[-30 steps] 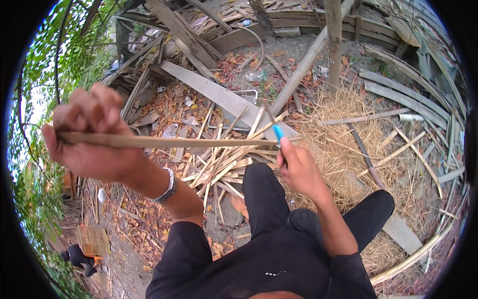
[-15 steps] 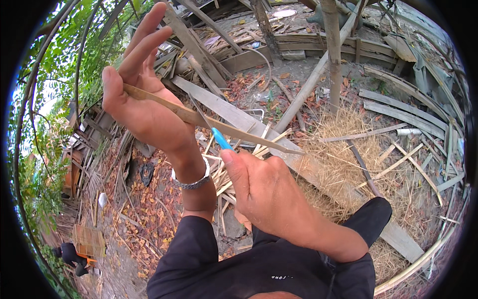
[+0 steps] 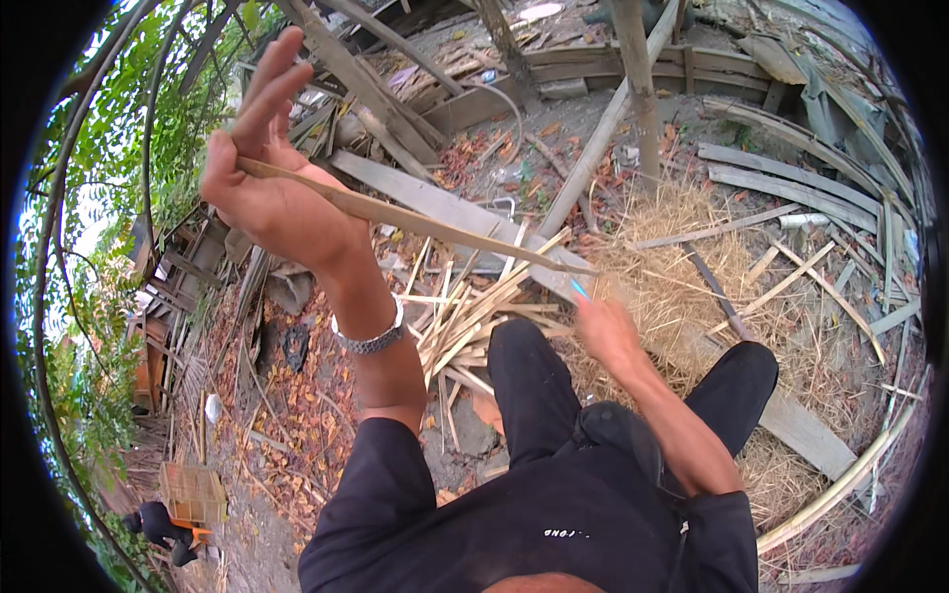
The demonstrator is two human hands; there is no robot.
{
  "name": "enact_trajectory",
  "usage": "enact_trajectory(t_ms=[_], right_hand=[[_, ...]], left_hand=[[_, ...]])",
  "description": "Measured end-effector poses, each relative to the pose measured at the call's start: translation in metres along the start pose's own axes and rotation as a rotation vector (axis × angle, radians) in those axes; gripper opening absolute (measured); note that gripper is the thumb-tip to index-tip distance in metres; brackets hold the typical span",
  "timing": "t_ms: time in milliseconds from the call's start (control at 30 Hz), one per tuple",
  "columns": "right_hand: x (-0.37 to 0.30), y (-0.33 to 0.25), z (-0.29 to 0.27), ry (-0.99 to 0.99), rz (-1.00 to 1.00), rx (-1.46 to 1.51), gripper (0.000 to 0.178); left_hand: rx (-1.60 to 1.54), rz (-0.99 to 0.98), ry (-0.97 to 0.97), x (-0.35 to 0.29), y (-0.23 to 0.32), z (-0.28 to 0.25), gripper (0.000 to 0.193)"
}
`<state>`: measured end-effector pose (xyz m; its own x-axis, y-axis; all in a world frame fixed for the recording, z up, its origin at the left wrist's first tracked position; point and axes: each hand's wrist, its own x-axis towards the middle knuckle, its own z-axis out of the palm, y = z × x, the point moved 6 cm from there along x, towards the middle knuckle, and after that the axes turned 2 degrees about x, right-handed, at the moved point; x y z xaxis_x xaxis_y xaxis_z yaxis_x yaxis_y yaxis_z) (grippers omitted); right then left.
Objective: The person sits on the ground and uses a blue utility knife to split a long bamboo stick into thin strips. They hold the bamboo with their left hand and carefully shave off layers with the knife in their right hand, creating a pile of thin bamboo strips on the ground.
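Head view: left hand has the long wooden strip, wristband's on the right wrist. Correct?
Wrong wrist: the head view shows the wristband on the left one, not the right. The rest stands: the left hand has the long wooden strip.

Right hand (image 3: 605, 330): motion-blurred, separate fingers unclear.
Blue handle (image 3: 579, 289): mostly hidden in that fist; whatever it carries is smeared past reading.
Wooden strip (image 3: 425, 223): one end covered by the left hand (image 3: 282, 214), other tip blurred.
Pale sticks (image 3: 465, 316): partly hidden behind a knee (image 3: 522, 348).
Black shirt (image 3: 474, 529): cut off below.
Distant person (image 3: 160, 526): too small to read.
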<state>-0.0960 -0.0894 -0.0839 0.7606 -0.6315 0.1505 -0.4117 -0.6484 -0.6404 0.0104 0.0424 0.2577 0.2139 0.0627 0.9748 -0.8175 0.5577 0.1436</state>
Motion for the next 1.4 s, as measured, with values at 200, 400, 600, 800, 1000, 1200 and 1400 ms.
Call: enact_trajectory(t_ms=[200,400,600,800,1000,1200,1400], right_hand=[[-0.026,-0.005,-0.051,-0.05,0.197,0.29,0.046],[-0.018,-0.14,-0.135,-0.028,-0.254,0.628,0.046],[0.005,-0.121,-0.09,0.004,-0.141,0.516,0.043],[-0.001,-0.113,-0.093,0.027,-0.119,0.553,0.047],[0.014,-0.056,-0.054,-0.093,0.073,0.485,0.041],[0.011,-0.08,-0.048,-0.001,-0.025,0.533,0.055],[0.017,-0.051,-0.04,0.047,0.001,0.44,0.054]], left_hand=[[-0.095,-0.002,-0.013,0.003,-0.005,-0.002,0.061],[0.015,0.006,-0.065,0.005,-0.006,0.021,0.057],[0.023,-0.042,0.016,0.007,-0.008,0.023,0.057],[0.028,-0.037,0.014,0.007,-0.012,0.022,0.056],[0.026,-0.073,0.051,0.007,-0.018,0.014,0.056],[0.069,-0.032,0.042,0.008,-0.013,0.021,0.056],[-0.006,-0.083,0.054,0.005,-0.014,0.012,0.056]])
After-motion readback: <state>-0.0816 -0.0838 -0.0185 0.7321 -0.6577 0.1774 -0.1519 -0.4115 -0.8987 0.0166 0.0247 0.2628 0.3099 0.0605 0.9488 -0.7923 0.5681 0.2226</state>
